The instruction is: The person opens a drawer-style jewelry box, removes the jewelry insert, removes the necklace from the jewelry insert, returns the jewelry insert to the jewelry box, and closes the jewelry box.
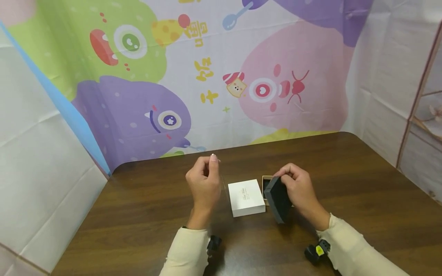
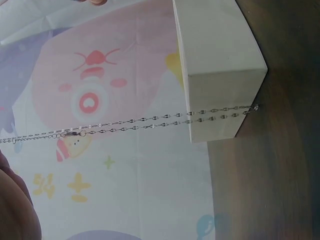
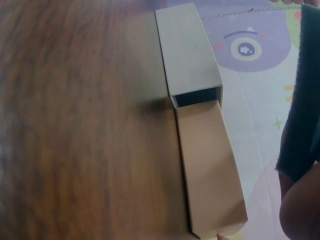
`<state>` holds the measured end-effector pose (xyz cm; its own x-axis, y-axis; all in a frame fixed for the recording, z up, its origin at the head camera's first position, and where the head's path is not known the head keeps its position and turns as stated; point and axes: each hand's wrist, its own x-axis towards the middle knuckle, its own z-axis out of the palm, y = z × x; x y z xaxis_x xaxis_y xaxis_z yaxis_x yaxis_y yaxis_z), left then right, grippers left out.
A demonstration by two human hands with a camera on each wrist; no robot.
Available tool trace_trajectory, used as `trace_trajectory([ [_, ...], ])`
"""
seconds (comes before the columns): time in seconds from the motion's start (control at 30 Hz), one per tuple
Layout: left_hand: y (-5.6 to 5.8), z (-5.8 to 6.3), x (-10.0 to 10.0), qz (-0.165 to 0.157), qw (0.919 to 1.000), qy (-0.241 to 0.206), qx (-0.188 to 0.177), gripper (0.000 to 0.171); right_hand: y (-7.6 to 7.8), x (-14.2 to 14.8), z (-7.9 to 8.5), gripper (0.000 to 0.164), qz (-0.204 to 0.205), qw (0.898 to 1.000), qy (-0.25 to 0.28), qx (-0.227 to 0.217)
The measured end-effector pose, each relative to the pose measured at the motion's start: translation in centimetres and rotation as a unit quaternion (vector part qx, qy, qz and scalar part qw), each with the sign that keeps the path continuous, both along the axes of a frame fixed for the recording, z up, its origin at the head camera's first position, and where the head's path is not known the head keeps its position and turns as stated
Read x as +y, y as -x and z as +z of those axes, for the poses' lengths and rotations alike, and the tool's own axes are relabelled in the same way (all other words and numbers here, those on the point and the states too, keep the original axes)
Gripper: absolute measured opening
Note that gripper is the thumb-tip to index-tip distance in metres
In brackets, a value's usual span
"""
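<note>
Between thumb and fingertips, my left hand (image 1: 205, 188) pinches a thin silver chain necklace (image 2: 143, 119). The chain hangs in a long loop, its clasp near the upper part, and passes beside the white box sleeve (image 1: 246, 197). My right hand (image 1: 302, 188) grips a black foam pad (image 1: 280, 201) by its upper edge, tilted on its side above the table. Behind the pad is a tan box drawer (image 3: 210, 170), dark inside and partly hidden in the head view. In the right wrist view, the sleeve's near end gapes toward the drawer.
The box pieces rest on a dark brown wooden table (image 1: 138, 214). A cartoon-printed cloth (image 1: 214, 126) hangs behind its far edge. Each wrist wears a small black camera, such as the left one (image 1: 214, 244).
</note>
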<state>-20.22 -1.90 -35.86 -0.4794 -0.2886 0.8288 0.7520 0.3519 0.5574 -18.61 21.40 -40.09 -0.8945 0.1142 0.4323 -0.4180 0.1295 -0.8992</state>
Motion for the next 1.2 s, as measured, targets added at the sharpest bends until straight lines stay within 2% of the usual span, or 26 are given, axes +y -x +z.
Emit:
trace_trajectory([
  [0.27, 0.1, -0.1, -0.2, 0.004, 1.0000, -0.002, -0.001, 0.024, 0.2, 0.0, -0.2, 0.016, -0.010, 1.000, 0.002, 0.001],
  [0.67, 0.1, -0.4, -0.8, 0.014, 0.9996, -0.004, -0.022, 0.027, 0.1, 0.0, -0.3, 0.015, -0.010, 1.000, -0.002, -0.006],
  [0.87, 0.2, -0.4, -0.9, 0.012, 0.9998, -0.008, -0.017, 0.025, 0.1, 0.0, -0.3, 0.016, -0.009, 1.000, -0.004, -0.002],
  [1.1, 0.6, -0.1, -1.4, 0.033, 0.9994, -0.010, 0.000, 0.023, 0.1, 0.1, -0.2, 0.016, -0.008, 1.000, -0.006, -0.001],
  [1.2, 0.6, 0.0, -1.6, 0.031, 0.9994, -0.014, -0.004, 0.024, 0.2, 0.1, -0.2, 0.015, -0.008, 1.000, -0.008, -0.002],
])
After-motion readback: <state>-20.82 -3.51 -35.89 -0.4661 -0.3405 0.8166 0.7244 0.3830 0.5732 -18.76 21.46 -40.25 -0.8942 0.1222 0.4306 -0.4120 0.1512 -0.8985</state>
